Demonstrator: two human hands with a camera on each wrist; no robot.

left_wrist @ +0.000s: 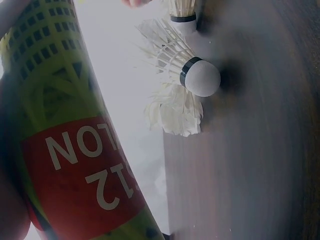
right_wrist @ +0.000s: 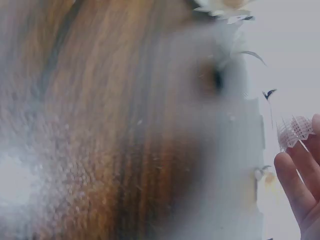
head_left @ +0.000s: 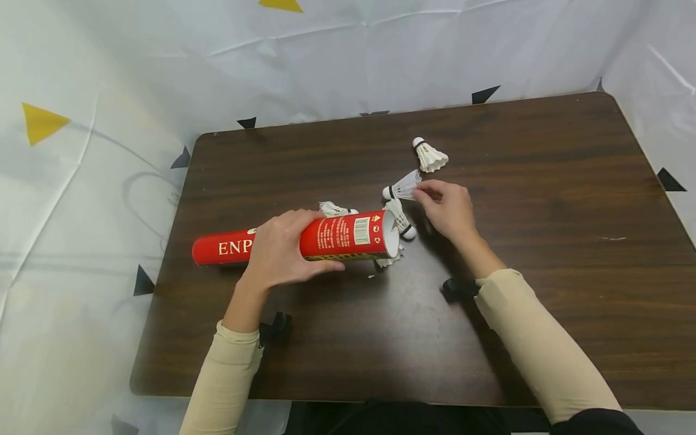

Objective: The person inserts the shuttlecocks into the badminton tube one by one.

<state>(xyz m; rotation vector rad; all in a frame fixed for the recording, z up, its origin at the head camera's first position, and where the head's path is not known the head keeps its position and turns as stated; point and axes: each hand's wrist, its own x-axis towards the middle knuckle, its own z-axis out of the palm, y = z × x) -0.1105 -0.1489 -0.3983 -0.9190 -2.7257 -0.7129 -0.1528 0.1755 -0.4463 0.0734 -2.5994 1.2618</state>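
My left hand [head_left: 280, 248] grips a red cardboard shuttlecock tube [head_left: 342, 235] round its middle. The tube lies sideways, its open end facing right; in the left wrist view its yellow-green and red side [left_wrist: 80, 170] shows. With thumb and fingers my right hand [head_left: 448, 208] pinches the skirt rim of a white netted shuttlecock [head_left: 404, 186], its cork pointing left. In the right wrist view only that shuttlecock's mesh skirt [right_wrist: 295, 132] shows at the fingertips. A feather shuttlecock [head_left: 399, 216] lies by the tube's mouth. Another [head_left: 335, 209] is partly hidden behind the tube.
Farther back on the brown wooden table [head_left: 544, 241] lies one more feather shuttlecock [head_left: 431, 156]. Feathers of another shuttlecock [head_left: 388, 261] stick out from under the tube's mouth. White sheeting [head_left: 353, 66] hangs behind the table and along its sides.
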